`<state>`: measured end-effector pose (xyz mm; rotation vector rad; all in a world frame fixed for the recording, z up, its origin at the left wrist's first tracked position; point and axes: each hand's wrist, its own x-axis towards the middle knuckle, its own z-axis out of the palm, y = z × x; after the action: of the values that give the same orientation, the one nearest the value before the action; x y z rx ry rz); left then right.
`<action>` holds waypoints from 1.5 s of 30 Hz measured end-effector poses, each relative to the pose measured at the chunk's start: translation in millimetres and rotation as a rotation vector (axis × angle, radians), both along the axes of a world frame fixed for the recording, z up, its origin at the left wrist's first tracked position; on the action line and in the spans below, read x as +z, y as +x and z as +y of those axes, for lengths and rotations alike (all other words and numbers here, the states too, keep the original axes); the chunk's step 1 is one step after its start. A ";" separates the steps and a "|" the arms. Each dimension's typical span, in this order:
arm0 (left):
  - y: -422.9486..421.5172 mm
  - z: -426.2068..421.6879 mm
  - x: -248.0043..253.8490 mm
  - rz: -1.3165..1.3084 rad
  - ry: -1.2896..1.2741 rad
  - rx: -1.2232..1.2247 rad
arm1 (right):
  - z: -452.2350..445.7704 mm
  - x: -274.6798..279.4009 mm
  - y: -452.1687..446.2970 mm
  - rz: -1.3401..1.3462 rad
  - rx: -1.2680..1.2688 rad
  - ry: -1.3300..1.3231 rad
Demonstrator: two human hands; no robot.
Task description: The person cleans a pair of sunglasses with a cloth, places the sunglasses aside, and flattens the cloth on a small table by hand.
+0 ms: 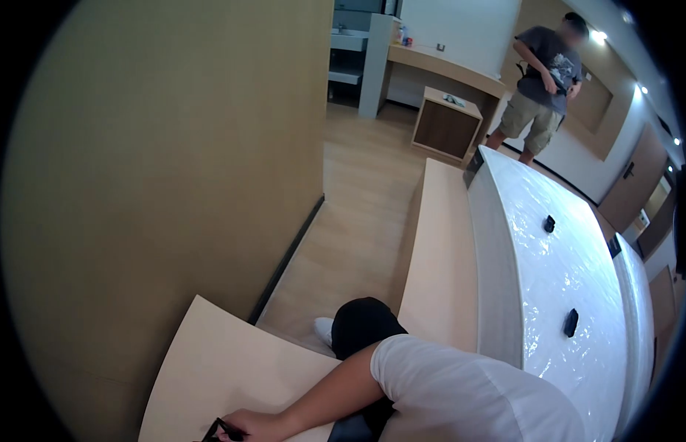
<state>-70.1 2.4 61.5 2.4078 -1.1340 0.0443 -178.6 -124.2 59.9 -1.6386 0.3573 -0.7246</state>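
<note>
My right hand [247,425] is at the bottom edge, at the end of a bare forearm below a white short sleeve [446,376]. Its fingers are closed on a small black object [224,429] with a thin, loop-like outline; the frame cuts off part of it, so its kind is unclear. Beneath the hand lies a pale wooden tabletop [232,346] beside a wood-panelled wall. My left hand is out of view. Past my arm, a dark-clothed knee [366,323] and a white shoe or sock [323,329] show.
A plastic-wrapped mattress [498,272] on a pale wooden bed frame [442,272] stands to the right, with two small black items [571,323] on it. A second wrapped mattress [638,295] is beyond. Another person [546,81] stands at the back, near a cabinet [446,125] and desk [450,66].
</note>
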 end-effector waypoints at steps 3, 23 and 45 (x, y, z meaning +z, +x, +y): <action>-0.8 -0.2 0.1 0.296 -0.235 0.029 | 5.6 -13.8 4.6 -0.146 0.001 -0.045; 11.1 16.8 -2.5 0.708 -0.368 -0.264 | -9.2 -5.2 14.7 0.119 0.316 0.372; 59.4 29.4 -77.4 0.812 -0.628 0.091 | -0.7 1.3 10.0 0.175 0.161 0.411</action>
<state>-10.7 31.8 -15.9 1.6426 -0.5146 -0.4401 -168.6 -124.9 61.2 -1.3232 0.4605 -0.3572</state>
